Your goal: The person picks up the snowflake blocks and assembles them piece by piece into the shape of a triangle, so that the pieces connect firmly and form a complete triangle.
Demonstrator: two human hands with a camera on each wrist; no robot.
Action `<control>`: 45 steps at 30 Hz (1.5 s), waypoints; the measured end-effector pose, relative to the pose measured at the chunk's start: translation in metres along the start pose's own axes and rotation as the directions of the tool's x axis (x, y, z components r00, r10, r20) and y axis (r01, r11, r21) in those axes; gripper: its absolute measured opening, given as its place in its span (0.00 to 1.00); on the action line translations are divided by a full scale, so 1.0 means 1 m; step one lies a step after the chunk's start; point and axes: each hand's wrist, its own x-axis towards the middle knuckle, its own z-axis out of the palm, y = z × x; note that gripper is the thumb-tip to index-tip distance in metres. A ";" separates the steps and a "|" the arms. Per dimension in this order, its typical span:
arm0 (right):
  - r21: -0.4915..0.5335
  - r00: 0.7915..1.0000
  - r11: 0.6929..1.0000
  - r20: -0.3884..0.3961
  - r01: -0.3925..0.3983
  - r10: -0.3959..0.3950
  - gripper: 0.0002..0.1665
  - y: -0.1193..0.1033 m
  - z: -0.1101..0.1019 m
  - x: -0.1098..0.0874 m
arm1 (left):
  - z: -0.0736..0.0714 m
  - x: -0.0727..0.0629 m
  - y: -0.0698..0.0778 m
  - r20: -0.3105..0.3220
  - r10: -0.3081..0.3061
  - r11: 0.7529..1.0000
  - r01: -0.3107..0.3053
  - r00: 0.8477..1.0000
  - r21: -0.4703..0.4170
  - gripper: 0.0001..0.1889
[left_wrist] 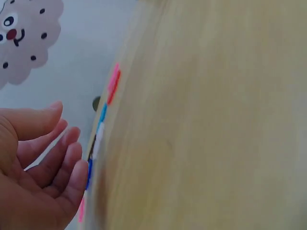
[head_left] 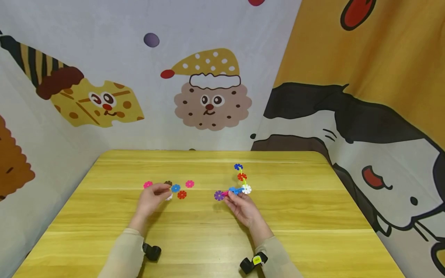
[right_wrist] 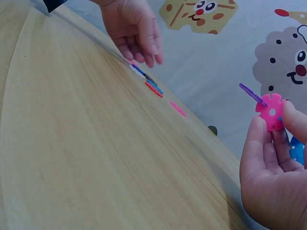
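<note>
Thumb and fingers of my right hand (head_left: pixel 246 211) pinch a chain of notched plastic snowflake discs. A purple disc (head_left: pixel 219 195) forms its left end, beside the pink disc (right_wrist: pixel 272 113) at my fingertips. From there run a blue disc (head_left: pixel 234 190), a white disc (head_left: pixel 246 189), a red disc (head_left: pixel 242 177) and a dark blue disc (head_left: pixel 238 166), with yellow-green pieces between. My left hand (head_left: pixel 150 200), fingers loosely bent and holding nothing, hovers over loose discs. Near it lie a brown disc (head_left: pixel 168 183), a light blue disc (head_left: pixel 175 188) and a white disc (left_wrist: pixel 99 140), partly covered by the hand in the head view.
Also loose on the wooden table (head_left: pixel 194 231) are a red disc (head_left: pixel 182 195), a pink disc (head_left: pixel 189 183) and another pink disc (head_left: pixel 148 185) at the left. Behind the table's far edge hangs a cartoon-printed cloth (head_left: pixel 208 31). Both wrists carry small black cameras.
</note>
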 end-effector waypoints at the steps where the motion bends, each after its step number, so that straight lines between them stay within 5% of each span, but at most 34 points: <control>1: 0.001 1.000 1.000 -0.001 0.000 0.000 0.15 0.000 0.000 0.000 | -0.001 0.000 -0.002 -0.001 -0.003 1.000 0.003 1.000 0.027 0.16; 10: 0.014 1.000 1.000 0.012 0.009 -0.010 0.17 0.001 -0.001 0.000 | -0.004 0.001 -0.016 0.035 -0.004 0.994 0.001 0.999 0.107 0.20; 21: 0.036 1.000 0.999 0.011 0.000 0.000 0.19 0.001 -0.001 -0.001 | -0.003 0.002 -0.028 0.031 0.067 0.979 -0.072 0.997 0.191 0.20; 45: 0.031 1.000 1.000 -0.012 -0.003 0.003 0.17 -0.001 -0.001 -0.001 | -0.003 0.001 -0.025 0.068 0.069 0.973 -0.082 0.995 0.214 0.14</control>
